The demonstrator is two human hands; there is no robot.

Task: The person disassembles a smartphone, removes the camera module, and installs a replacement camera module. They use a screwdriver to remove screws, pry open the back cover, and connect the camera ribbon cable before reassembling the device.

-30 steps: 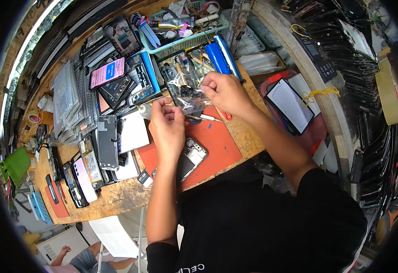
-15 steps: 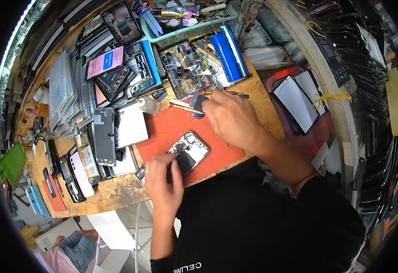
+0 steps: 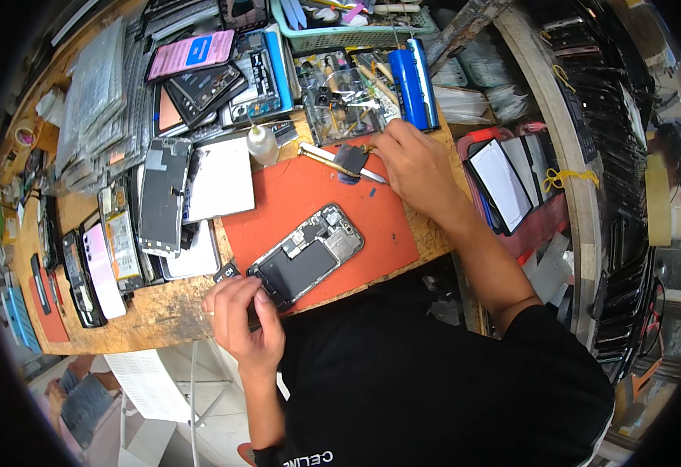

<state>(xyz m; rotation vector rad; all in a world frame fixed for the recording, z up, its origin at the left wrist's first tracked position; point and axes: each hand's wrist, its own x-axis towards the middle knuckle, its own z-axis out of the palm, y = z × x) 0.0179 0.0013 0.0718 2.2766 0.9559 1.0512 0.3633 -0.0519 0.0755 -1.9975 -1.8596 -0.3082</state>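
Observation:
An opened smartphone (image 3: 305,257) lies diagonally on an orange mat (image 3: 379,233), its inner parts showing. My left hand (image 3: 247,319) is at the phone's lower-left end, fingers loosely bent and apart, with nothing visibly held. My right hand (image 3: 422,171) reaches over the mat's upper right, fingertips closed beside a small dark piece (image 3: 353,158) and slim gold and white tools (image 3: 318,156); whatever they grip is too small to make out. A squeeze bottle (image 3: 262,148) stands just left of these tools, beside a white flat pad (image 3: 220,179).
Stacked phones and screens (image 3: 165,194), bubble-wrap bags (image 3: 95,101), a cluttered parts tray (image 3: 336,93), a green basket (image 3: 301,35) and blue cylinders (image 3: 412,89) crowd the wooden bench (image 3: 161,311). Another person's legs (image 3: 80,401) show at lower left, near a white chair (image 3: 142,381).
My left hand has dropped from beside the bottle to the phone's lower end, uncovering more of the phone. My right hand has come from the parts tray down to the tools at the mat's edge.

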